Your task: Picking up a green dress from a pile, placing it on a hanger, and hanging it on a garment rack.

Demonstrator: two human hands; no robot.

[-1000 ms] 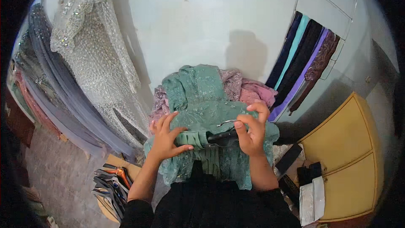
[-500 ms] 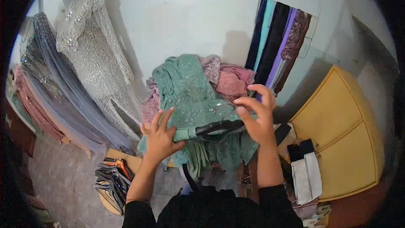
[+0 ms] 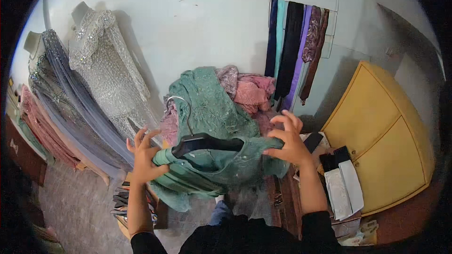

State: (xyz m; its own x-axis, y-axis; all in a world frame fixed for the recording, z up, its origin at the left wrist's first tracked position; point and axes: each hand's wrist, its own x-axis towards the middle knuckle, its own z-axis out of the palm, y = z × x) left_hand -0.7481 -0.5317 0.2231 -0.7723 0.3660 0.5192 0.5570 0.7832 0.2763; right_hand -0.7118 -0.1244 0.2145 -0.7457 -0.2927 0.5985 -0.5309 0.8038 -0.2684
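Observation:
A green embroidered dress (image 3: 207, 176) hangs between my two hands over a black hanger (image 3: 207, 143), whose metal hook points up and away. My left hand (image 3: 147, 157) grips the left shoulder of the dress, thumb across the fabric and the other fingers raised. At the opposite shoulder, my right hand (image 3: 293, 143) pinches the cloth between thumb and forefinger, its remaining fingers lifted. Just beyond lies a pile of garments, with a green beaded cloth (image 3: 202, 94) on top and pink lace clothes (image 3: 254, 94) beside it. What supports the pile is mostly hidden.
Sequinned gowns on mannequins, a silver one (image 3: 106, 56) among them, line the left wall. Dark and coloured fabric strips (image 3: 292, 42) hang from a wall rack. A yellow padded panel (image 3: 381, 146) stands at right, near folded white cloths (image 3: 343, 190). Several hangers (image 3: 121, 202) lie at lower left.
The dress and hanger have come toward me and tilted up, showing the hook and neckline. My right hand has taken hold of the right shoulder. My left hand has shifted left.

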